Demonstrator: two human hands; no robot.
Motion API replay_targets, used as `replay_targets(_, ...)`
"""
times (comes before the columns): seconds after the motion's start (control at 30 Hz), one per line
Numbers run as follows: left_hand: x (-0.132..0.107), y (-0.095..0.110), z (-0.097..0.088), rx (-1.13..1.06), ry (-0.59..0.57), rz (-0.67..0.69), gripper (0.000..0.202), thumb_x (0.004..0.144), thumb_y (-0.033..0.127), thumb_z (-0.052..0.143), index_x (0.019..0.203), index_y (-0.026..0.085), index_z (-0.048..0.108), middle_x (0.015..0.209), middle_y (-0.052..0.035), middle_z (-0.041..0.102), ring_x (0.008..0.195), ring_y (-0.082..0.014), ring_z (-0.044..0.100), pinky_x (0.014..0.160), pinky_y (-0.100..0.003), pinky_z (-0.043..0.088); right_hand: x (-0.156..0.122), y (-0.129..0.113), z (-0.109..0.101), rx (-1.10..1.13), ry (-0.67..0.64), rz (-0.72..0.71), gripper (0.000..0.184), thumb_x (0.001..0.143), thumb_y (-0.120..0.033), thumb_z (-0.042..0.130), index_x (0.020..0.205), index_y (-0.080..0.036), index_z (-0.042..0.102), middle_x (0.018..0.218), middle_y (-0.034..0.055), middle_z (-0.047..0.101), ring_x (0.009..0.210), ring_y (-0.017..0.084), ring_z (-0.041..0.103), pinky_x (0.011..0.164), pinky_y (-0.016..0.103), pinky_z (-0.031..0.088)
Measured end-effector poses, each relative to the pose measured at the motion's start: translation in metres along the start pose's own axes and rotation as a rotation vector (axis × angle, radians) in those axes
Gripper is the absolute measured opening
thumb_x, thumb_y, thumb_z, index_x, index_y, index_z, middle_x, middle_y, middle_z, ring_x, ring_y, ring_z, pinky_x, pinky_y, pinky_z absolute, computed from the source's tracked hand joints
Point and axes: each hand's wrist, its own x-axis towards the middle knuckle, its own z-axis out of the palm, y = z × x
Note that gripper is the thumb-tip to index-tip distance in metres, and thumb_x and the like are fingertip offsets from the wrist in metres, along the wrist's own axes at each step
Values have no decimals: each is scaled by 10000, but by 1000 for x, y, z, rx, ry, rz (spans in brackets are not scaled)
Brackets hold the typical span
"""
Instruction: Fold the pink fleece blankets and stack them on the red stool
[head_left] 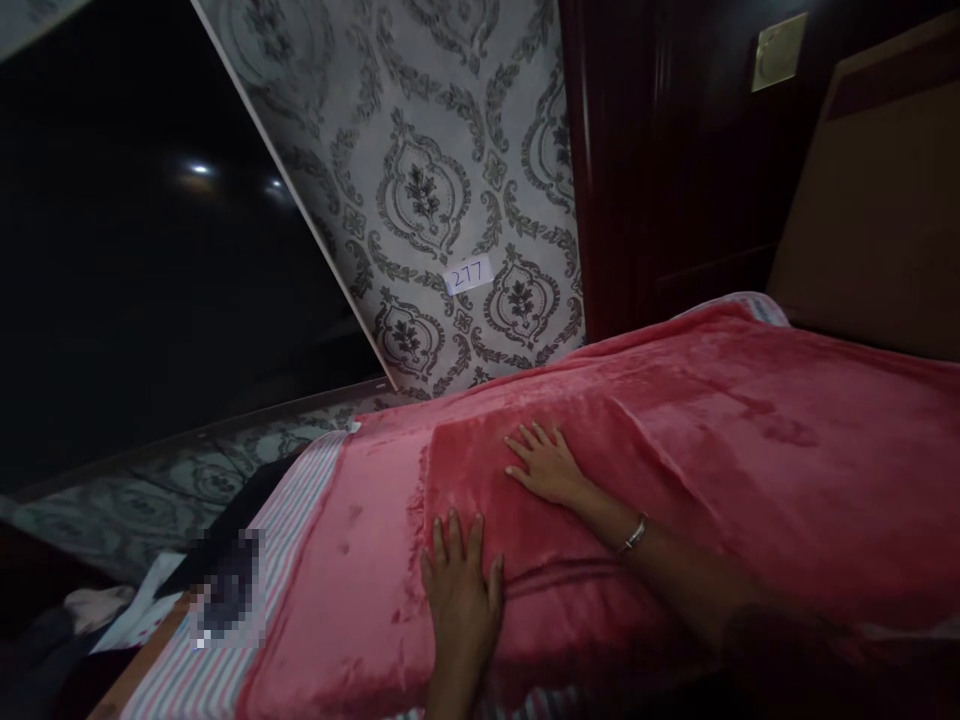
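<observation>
A red plush blanket (750,430) is spread over the surface in front of me. Within it lies a darker, smoother, roughly rectangular red area (480,460); whether this is a separate folded cloth or brushed pile, I cannot tell. My left hand (461,590) rests flat at its near left edge, fingers spread and pointing away from me. Farther off and to the right, my right hand (547,465) lies palm down on the same area, fingers apart, with a silver bracelet (634,533) on the wrist. A crease runs between the two hands, toward the right forearm. Neither hand grips anything.
Striped fabric (300,500) shows along the blanket's left edge, near a pixelated dark patch (229,590). A large black screen (150,250) stands at left. Behind are patterned wallpaper (424,190) with a "277" label (469,274), a dark red panel (675,180) and a brown board (885,210).
</observation>
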Motion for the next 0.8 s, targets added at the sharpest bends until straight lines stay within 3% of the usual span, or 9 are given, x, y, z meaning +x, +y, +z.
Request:
replay_targets(0.13,17,-2,-20,-62,-60,-5,456,966,334,459,1404,255,560,1488,-112,500,1406,-327,398,1129,-565,336,1,2,4,1,-2,2,640,973,-602,383,1529,-285,380,1605,111,292,1481,339,202,1160,596,126)
replay_targets(0.2,43,1,-34,-104,-69,18,459,992,324,385,1411,229,547,1465,-113,527,1379,-280,442,1145,-514,335,2,2,5,1,-1,-2,644,974,-603,376,1534,-283,371,1608,112,284,1484,339,192,1159,598,122)
replay_targets(0.3,98,9,-45,-145,-98,35,510,1000,317,355,1480,173,446,1532,-137,437,1450,-248,338,1188,-473,274,2,2,4,-5,4,-6,639,977,-592,372,1534,-278,373,1607,114,286,1485,337,190,1158,600,117)
replay_targets(0.4,150,15,-35,-112,-167,-30,574,987,392,391,1527,199,361,1605,-140,296,1500,-292,209,1191,-556,214,0,1,2,2,9,-1,630,976,-585,372,1525,-277,392,1598,112,308,1481,333,200,1157,598,117)
replay_targets(0.47,170,17,-18,-72,-208,-97,597,981,467,386,1533,244,352,1617,-134,268,1496,-339,201,1168,-617,208,-1,0,1,15,16,-1,620,976,-581,372,1516,-278,409,1591,104,325,1476,326,214,1162,589,111)
replay_targets(0.63,173,15,17,-9,-203,-140,591,988,514,321,1525,274,372,1592,-147,328,1462,-378,273,1125,-649,259,-1,-4,-6,40,2,-1,626,969,-584,398,1510,-269,421,1593,102,321,1475,325,220,1169,582,109)
replay_targets(0.8,172,12,19,13,-170,-110,586,995,509,299,1521,265,382,1582,-154,345,1441,-374,313,1096,-636,319,14,24,-29,55,27,4,553,969,-465,450,1483,-259,455,1532,105,429,1425,296,334,1154,552,201)
